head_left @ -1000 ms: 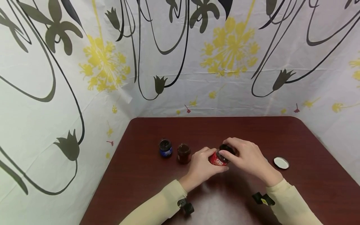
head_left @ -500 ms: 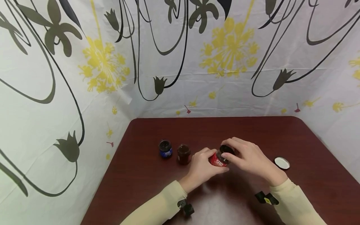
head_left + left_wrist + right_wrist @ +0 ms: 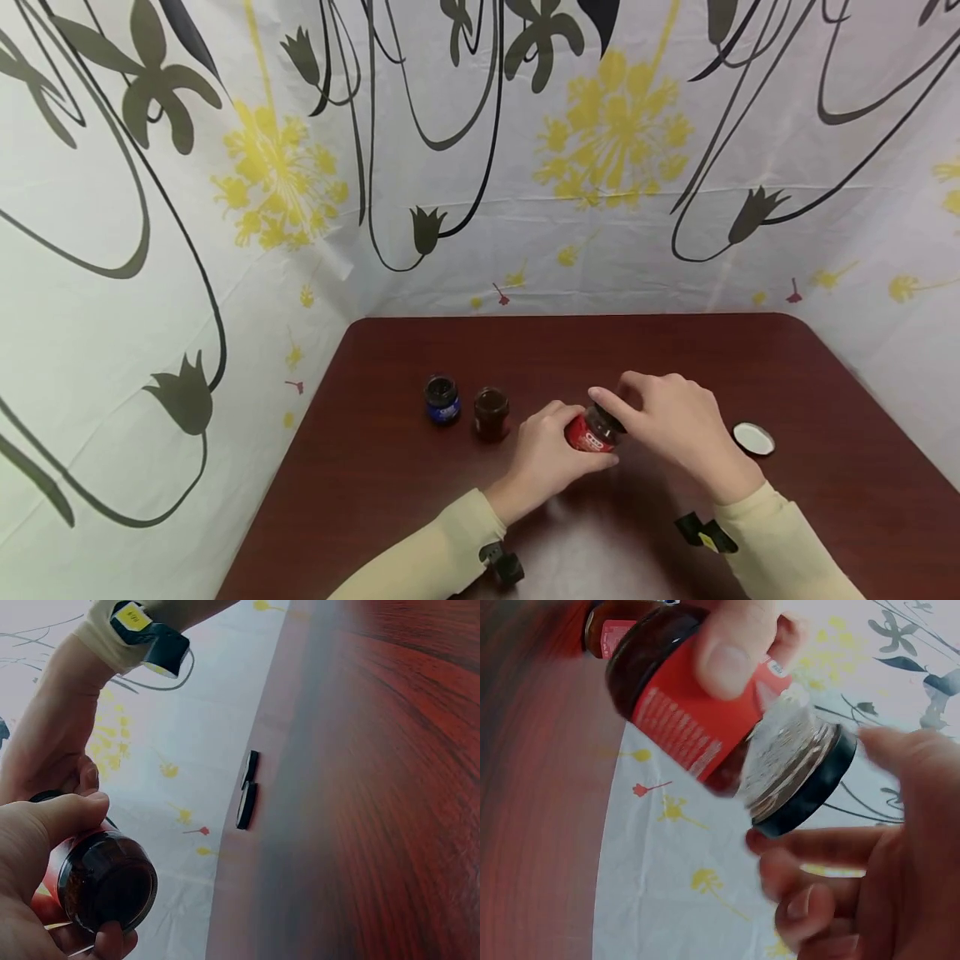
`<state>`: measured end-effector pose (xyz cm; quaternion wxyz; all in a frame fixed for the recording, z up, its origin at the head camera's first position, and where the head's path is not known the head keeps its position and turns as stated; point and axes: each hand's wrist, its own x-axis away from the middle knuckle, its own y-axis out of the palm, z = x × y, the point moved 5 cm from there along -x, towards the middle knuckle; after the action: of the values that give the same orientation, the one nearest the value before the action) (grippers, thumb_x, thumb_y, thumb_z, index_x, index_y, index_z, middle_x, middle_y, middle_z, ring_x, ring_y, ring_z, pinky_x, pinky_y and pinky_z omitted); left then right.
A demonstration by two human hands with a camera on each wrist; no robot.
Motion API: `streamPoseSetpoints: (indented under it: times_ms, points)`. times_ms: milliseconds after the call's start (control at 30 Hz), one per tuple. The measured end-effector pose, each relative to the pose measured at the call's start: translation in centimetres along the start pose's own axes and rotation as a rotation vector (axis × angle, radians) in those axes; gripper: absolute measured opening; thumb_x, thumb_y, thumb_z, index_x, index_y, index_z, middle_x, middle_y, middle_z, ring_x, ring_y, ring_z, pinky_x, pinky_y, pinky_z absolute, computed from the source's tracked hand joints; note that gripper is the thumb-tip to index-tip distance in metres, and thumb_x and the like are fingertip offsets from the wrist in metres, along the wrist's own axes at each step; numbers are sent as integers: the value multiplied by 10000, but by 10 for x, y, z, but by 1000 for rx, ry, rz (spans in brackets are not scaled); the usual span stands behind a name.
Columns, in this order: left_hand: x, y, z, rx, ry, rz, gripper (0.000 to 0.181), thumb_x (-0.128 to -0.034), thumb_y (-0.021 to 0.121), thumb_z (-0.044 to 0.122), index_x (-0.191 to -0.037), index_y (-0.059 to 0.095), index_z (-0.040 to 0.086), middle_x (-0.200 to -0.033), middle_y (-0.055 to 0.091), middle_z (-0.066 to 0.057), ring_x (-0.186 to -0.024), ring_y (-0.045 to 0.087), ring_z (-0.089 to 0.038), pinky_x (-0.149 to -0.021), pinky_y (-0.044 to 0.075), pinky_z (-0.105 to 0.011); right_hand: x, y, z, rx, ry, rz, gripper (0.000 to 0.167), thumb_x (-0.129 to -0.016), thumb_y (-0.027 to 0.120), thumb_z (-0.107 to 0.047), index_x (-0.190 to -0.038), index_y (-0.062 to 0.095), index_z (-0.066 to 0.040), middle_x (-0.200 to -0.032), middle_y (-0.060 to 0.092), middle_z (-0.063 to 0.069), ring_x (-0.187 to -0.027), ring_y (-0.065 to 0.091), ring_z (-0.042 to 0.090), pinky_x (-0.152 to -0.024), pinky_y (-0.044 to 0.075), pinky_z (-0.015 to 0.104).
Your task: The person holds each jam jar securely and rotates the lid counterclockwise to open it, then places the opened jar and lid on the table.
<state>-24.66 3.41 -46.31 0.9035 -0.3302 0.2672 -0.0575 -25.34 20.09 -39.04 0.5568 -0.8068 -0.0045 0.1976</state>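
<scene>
My left hand (image 3: pixel 543 450) grips a glass jar (image 3: pixel 591 435) with a red label and dark contents, holding it tilted above the table. A black lid (image 3: pixel 806 787) sits over the jar's mouth, seen close up in the right wrist view. With thumb and index finger at opposite edges of that lid, my right hand (image 3: pixel 675 421) pinches it; its other fingers are curled below. The left wrist view shows the jar's dark base (image 3: pixel 112 881) and the left thumb (image 3: pixel 71 817) across its side.
On the dark red table (image 3: pixel 375 500), an uncapped jar with a blue label (image 3: pixel 442 402) stands left of a brown jar (image 3: pixel 491 414). A lid (image 3: pixel 753 439) lies white side up at the right. The left wrist view shows two lids (image 3: pixel 246 806). Patterned cloth hangs behind.
The black lid, earlier tilted up at the jar's mouth, now lies flatter over it. My right thumb has shifted up and to the far side of the lid. The left hand has moved slightly right.
</scene>
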Motion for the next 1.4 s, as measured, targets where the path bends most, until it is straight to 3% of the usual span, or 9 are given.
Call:
streamPoseSetpoints:
  times_ms: [167, 400, 800, 1100, 1400]
  points:
    - [2, 1, 1, 5, 2, 12, 532, -681, 912, 494, -1097, 708, 232, -935, 574, 166, -815, 544, 46, -677, 453, -113, 0, 4, -2, -2, 26, -28, 597, -863, 488, -803, -648, 521, -247, -496, 426, -81, -487, 430, 142, -430, 330, 341]
    - [6, 3, -1, -12, 0, -4, 552, -685, 900, 523, -1119, 707, 241, -943, 586, 166, -829, 559, 43, -692, 465, -127, 2, 9, 0, -61, 14, -47, 563, -840, 583, -767, -643, 521, -243, -496, 428, -87, -479, 422, 126, -451, 344, 330]
    - [5, 6, -4, -7, -4, -18, 547, -688, 902, 511, -1114, 703, 231, -963, 601, 148, -834, 575, 36, -698, 468, -121, 3, 13, 6, -163, -10, -91, 358, -824, 667, -708, -800, 667, -352, -640, 592, -189, -565, 548, 52, -538, 448, 293]
    - [3, 6, -3, -46, 20, -23, 534, -685, 915, 471, -1085, 684, 203, -965, 593, 134, -820, 571, 25, -688, 462, -113, 5, 13, 9, -189, -19, -110, 338, -830, 660, -708, -849, 663, -370, -597, 549, -136, -539, 512, 75, -516, 421, 290]
    - [5, 12, -6, -39, -8, -61, 541, -705, 903, 458, -1120, 683, 188, -1002, 603, 138, -846, 581, 24, -703, 469, -117, 9, 16, 12, -220, -35, -146, 426, -824, 671, -703, -1016, 655, -323, -634, 557, -122, -545, 511, 78, -524, 428, 292]
